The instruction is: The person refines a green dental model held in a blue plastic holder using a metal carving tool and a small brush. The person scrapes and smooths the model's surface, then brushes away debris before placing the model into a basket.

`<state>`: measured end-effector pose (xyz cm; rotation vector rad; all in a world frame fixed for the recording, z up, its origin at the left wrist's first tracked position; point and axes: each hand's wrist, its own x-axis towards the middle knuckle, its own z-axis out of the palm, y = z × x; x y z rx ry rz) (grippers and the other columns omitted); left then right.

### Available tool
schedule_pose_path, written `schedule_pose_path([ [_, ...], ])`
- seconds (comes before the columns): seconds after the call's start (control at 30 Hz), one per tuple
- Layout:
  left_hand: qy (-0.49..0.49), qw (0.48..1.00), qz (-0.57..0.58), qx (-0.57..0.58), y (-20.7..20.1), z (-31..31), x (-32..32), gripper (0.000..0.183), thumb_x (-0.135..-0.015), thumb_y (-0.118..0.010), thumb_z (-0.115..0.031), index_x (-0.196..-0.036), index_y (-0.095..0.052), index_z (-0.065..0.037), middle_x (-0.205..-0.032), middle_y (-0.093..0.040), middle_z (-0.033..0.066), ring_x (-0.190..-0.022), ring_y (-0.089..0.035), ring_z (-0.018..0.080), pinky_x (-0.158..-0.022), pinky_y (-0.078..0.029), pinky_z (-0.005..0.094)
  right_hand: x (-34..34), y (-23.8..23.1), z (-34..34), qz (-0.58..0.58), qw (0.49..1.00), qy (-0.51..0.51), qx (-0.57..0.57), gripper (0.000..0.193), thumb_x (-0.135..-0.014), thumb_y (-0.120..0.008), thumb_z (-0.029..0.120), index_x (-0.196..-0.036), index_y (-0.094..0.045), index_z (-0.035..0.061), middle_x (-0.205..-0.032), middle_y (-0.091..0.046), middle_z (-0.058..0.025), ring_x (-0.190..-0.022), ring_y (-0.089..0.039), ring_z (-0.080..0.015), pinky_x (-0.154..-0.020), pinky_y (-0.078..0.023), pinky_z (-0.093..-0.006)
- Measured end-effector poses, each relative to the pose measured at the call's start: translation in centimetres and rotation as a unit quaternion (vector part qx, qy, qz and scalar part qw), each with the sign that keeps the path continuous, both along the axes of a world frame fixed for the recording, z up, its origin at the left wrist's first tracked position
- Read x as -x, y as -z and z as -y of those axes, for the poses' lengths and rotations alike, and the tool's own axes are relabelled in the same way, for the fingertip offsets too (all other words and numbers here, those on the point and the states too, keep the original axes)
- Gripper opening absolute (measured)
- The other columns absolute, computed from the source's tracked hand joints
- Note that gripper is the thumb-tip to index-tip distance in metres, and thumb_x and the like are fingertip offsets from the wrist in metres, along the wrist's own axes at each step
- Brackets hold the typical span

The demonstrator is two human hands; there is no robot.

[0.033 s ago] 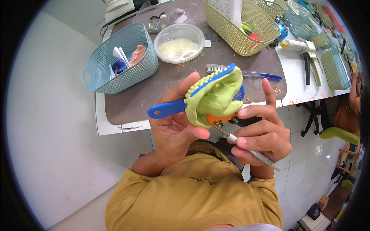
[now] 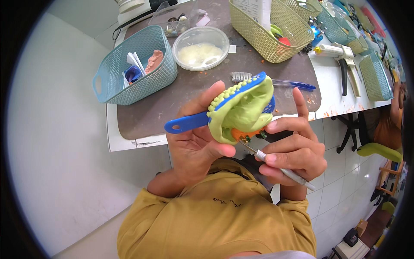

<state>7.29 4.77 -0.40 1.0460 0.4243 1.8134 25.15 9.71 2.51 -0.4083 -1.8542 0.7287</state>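
I have the blue tray (image 2: pixel 189 122), packed with green moulding material (image 2: pixel 248 107), at the centre of the frame, with the left hand (image 2: pixel 190 149) gripping it between thumb and fingers. The right hand (image 2: pixel 297 149) pinches a slim tool (image 2: pixel 297 178), its tip at the orange patch (image 2: pixel 242 134) low on the green. The tray blocks my view of the middle of a brush (image 2: pixel 297 85). A teal basket (image 2: pixel 144 91) stands upper left, a clear tub (image 2: pixel 200 65) top centre, a dispensing gun (image 2: pixel 343 52) upper right.
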Motion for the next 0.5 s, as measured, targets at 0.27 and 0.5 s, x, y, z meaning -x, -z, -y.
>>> schedule_pose_path([
  [0.27,-0.018,0.992,-0.110,-0.062,-0.2,-0.3,1.3,0.082,-0.072,-0.081,0.001,-0.141,-0.036,0.007,-0.142,-0.046,0.0174,-0.127,-0.050,0.0223,-0.104,-0.044,0.0362,-0.1,0.5,-0.9,-0.030,0.999,-0.041,0.001,0.017,-0.070,-0.085,0.022,-0.079,-0.071,0.0164,-0.067,-0.068,0.0032,-0.089,-0.069,-0.0217,-0.112,-0.026,-0.0585],
  [0.5,-0.019,0.999,-0.005,-0.032,-0.3,-0.7,0.0,0.090,-0.072,-0.082,-0.002,-0.145,-0.030,0.005,-0.137,-0.050,0.0159,-0.125,-0.052,0.0215,-0.103,-0.045,0.0344,0.8,1.2,-0.4,-0.063,0.998,-0.028,0.009,0.018,-0.071,-0.084,0.019,-0.081,-0.069,0.0142,-0.068,-0.069,0.0012,-0.098,-0.067,-0.0256,-0.112,-0.024,-0.0584],
])
